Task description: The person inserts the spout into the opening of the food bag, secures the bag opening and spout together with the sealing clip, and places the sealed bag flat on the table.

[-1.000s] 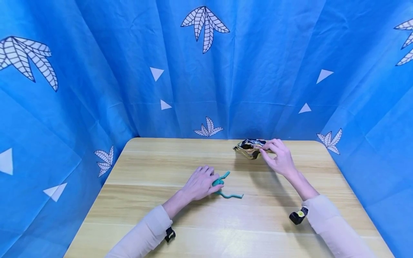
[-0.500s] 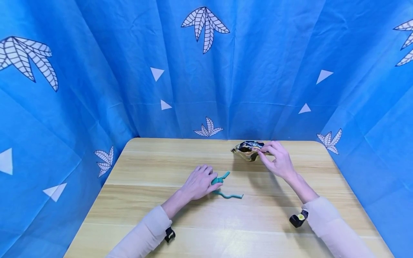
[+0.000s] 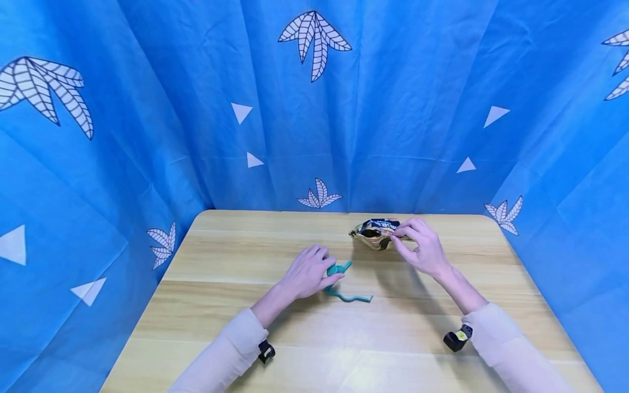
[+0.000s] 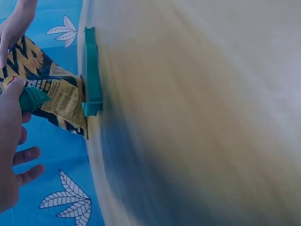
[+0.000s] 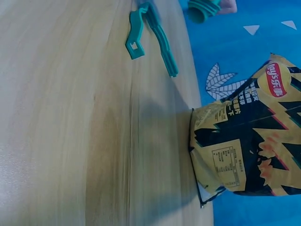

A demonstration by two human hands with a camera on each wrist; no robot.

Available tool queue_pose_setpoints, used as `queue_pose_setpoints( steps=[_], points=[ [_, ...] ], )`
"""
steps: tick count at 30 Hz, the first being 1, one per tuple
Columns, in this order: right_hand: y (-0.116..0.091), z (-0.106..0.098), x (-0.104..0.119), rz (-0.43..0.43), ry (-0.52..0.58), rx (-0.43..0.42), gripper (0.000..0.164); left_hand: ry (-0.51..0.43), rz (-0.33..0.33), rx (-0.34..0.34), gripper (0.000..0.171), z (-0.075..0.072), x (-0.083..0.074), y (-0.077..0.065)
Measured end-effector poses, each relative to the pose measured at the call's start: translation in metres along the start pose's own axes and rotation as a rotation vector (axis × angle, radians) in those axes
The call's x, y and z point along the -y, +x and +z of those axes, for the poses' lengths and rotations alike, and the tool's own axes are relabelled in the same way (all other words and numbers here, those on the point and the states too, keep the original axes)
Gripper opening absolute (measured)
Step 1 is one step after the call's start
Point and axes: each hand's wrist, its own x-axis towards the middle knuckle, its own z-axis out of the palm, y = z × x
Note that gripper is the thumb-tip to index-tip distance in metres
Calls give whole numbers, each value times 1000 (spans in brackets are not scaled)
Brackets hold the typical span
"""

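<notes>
My left hand (image 3: 308,271) pinches a small green threaded spout (image 4: 32,99) between thumb and fingers, the other fingers loosely bent. In the right wrist view the ribbed end of that spout faces the camera. Beneath it an opened green bag clip (image 3: 349,298) lies on the table, its two hinged arms spread in a V. My right hand (image 3: 421,245) pinches the top edge of a gold and black chip bag (image 3: 375,233) at the far side of the table. The bag stands upright with its mouth gaping; its printed front (image 5: 249,141) shows in the right wrist view.
The wooden table (image 3: 206,327) has rounded far corners. Blue curtains (image 3: 304,125) with white leaf prints hang right behind it and along both sides. The chip bag stands near the far edge.
The right hand has drawn the chip bag slightly to the left and nearer. The left hand has shifted a little away from me with the spout, while the clip has stayed on the table.
</notes>
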Motion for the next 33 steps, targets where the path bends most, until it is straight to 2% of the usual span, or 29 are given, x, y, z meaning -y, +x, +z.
queue_pose_setpoints(
  steps=[7,19,24,33],
  points=[
    [-2,-2,5,26,22,16,5,21,37,-19,41,-5,-1,13],
    [-4,-2,6,-4,13,4,5,59,116,-35,38,-19,1,38],
    [-4,-2,6,-14,5,12,5,68,153,-26,36,-29,4,47],
    [-4,-6,3,-30,-53,19,9,157,220,-47,41,-47,9,57]
  ],
)
